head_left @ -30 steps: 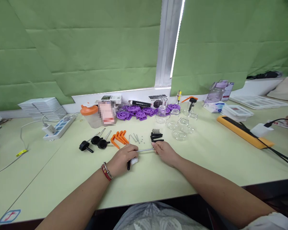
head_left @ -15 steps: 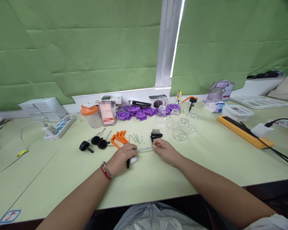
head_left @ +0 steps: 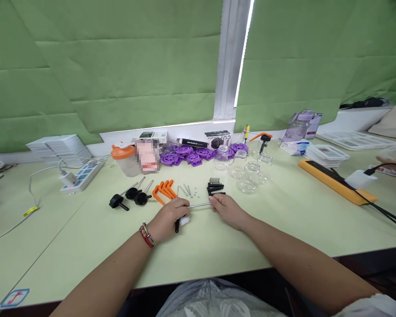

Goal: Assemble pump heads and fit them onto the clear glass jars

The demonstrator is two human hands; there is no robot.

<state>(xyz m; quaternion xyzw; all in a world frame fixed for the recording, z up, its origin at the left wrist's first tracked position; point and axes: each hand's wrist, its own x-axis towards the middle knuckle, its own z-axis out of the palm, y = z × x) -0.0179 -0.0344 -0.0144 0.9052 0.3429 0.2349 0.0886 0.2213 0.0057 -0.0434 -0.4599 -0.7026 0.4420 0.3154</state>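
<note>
My left hand (head_left: pixel 170 215) is closed around a part mostly hidden in the palm; a black stub (head_left: pixel 177 225) and a white piece (head_left: pixel 184 220) poke out below it. From that hand a thin metal rod (head_left: pixel 199 205) runs right, its far end pinched between my right hand's (head_left: pixel 227 210) thumb and finger. Just beyond my left hand lie several orange handles (head_left: pixel 166 188), and left of them black caps with metal rods (head_left: pixel 141 198). Small screws (head_left: pixel 186 190) sit between the hands and the back. Springs (head_left: pixel 214 180) and black pieces (head_left: pixel 215 188) lie beyond my right hand.
Clear glass jars (head_left: pixel 247 182) stand right of the springs, with purple wheel-shaped parts (head_left: pixel 193 158) behind. A shaker cup (head_left: pixel 127 163) is at the back left. A power strip (head_left: pixel 82 177) lies left, an orange one (head_left: pixel 333 181) right. Another person's hand (head_left: pixel 394 165) shows at the right edge.
Both hands keep their hold on the rod and have shifted only very slightly. Another person's hand with a clear container has come in at the right edge.
</note>
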